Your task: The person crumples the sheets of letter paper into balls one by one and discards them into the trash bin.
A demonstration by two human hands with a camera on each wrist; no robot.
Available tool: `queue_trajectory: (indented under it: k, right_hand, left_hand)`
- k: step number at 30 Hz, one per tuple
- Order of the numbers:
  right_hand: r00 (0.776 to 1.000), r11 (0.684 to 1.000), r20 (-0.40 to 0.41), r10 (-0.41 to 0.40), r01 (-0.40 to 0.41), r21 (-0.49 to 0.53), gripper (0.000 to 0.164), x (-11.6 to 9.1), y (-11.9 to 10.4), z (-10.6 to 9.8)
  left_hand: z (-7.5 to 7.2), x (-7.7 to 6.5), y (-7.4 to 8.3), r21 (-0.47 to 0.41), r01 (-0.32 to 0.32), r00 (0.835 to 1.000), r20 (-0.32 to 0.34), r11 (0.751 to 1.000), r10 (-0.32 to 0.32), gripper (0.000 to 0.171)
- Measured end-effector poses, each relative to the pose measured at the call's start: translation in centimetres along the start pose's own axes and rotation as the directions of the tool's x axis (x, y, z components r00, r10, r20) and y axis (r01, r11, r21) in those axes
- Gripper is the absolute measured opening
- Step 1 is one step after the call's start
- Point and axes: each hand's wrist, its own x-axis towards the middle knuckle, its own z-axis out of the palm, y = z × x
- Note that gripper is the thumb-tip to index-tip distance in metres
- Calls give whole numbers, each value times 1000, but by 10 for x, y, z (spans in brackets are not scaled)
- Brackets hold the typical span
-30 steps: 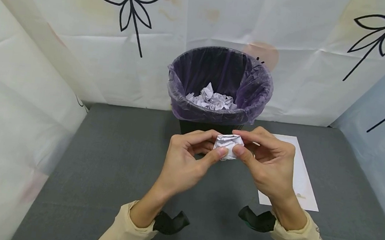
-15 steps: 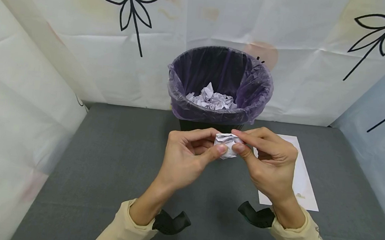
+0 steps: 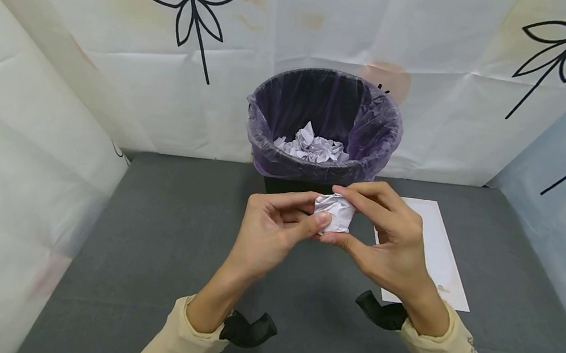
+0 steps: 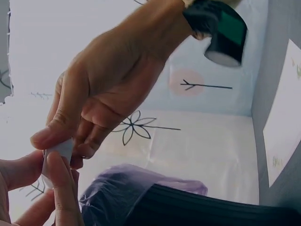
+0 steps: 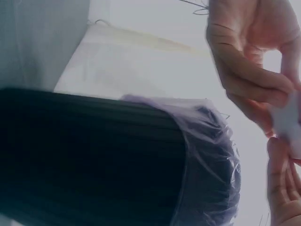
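Observation:
A small wad of crumpled white paper (image 3: 339,212) is held above the table, in front of the bin. My left hand (image 3: 270,229) pinches its left side, thumb pressed on the near face. At the other side my right hand (image 3: 391,244) has its index fingertip on the top edge and its thumb along the bottom edge. The left wrist view shows part of the paper (image 4: 65,150) between the fingers of both hands; most of it is covered there. In the right wrist view the paper (image 5: 284,120) looks pale and blurred at the right edge.
Behind the hands stands a dark bin with a purple liner (image 3: 314,172), holding several crumpled papers (image 3: 311,147). A flat white sheet (image 3: 436,254) lies on the grey table (image 3: 153,243) at the right, partly behind my right hand. Patterned cloth walls (image 3: 91,95) enclose the table.
My right thumb has shifted from the paper's near face to its bottom edge, and the right fingertips have moved left along the top. More of the near face shows. The left hand keeps its pinch.

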Motion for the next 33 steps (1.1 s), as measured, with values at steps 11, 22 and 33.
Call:
queue_trajectory:
  k: [11, 22, 33]
  right_hand:
    - [956, 969, -179, -231, 210, -128, 39, 1, 12, 5]
    - [932, 969, -266, -247, 239, -63, 32, -1, 12, 9]
    - [987, 987, -39, -156, 157, 29, 44, 42, -11, -8]
  left_hand:
    - [4, 0, 1, -81, -15, 999, 50, 997, 19, 25]
    - [2, -1, 4, -91, -28, 994, 103, 995, 38, 22]
    - [-11, 15, 49, 121, -163, 982, 111, 979, 150, 32]
